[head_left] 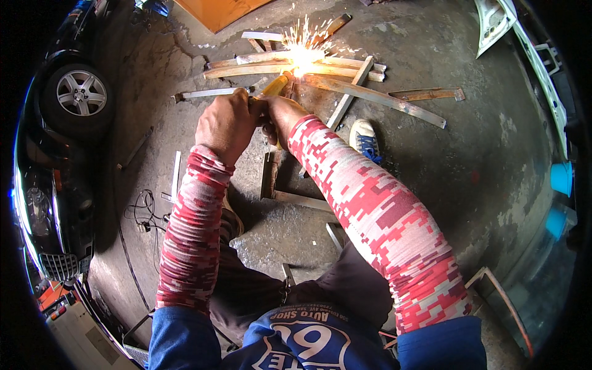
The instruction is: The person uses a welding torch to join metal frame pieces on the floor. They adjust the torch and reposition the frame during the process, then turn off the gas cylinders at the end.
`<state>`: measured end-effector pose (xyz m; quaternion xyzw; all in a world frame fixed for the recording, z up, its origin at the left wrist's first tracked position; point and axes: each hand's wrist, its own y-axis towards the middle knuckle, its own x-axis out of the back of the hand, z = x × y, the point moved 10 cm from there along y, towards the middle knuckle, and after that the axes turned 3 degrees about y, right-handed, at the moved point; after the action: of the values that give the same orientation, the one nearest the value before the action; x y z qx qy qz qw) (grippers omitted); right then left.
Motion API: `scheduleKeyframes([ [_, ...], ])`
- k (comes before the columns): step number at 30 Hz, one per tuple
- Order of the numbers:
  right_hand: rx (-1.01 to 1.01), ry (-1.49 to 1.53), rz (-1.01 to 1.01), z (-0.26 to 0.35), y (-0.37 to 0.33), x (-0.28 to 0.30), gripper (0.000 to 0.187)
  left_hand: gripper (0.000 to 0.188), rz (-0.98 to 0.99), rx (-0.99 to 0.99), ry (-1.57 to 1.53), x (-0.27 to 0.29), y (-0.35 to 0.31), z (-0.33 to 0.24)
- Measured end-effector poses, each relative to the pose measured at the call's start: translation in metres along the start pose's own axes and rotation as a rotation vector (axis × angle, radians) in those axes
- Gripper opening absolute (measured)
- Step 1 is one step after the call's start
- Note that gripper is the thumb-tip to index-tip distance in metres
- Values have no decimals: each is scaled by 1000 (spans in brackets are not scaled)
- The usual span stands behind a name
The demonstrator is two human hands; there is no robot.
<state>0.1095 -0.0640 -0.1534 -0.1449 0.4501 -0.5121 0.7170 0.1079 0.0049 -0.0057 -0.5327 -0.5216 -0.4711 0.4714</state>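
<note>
Both my hands are closed around a yellow welding torch (275,85). My left hand (225,123) grips it from the left, and my right hand (285,116) wraps it from the right, its fingers partly hidden. Bright sparks (306,55) spray up where the torch's tip meets the metal, and the glare hides the exact contact spot. There lie long rusty steel bars (246,69) side by side on the floor. Another long bar (394,105) slants to the right, crossed by a grey metal bar (350,92). Patterned red and white sleeves cover my forearms.
A black car (49,203) with a silver wheel (81,91) stands at the left. Black cable (143,209) lies coiled beside it. An angled metal frame (296,198) sits between my feet, near my sneaker (365,139). Blue containers (561,179) are at the right.
</note>
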Motion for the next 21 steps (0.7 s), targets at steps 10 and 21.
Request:
scheduleKeyframes([
  [10, -3, -16, 24, 0, -1, -3, 38, 47, 3, 27, -39, -1, 0, 3],
  [21, 41, 12, 59, 3, -1, -5, 33, 40, -22, -5, -22, 2, -1, -3],
])
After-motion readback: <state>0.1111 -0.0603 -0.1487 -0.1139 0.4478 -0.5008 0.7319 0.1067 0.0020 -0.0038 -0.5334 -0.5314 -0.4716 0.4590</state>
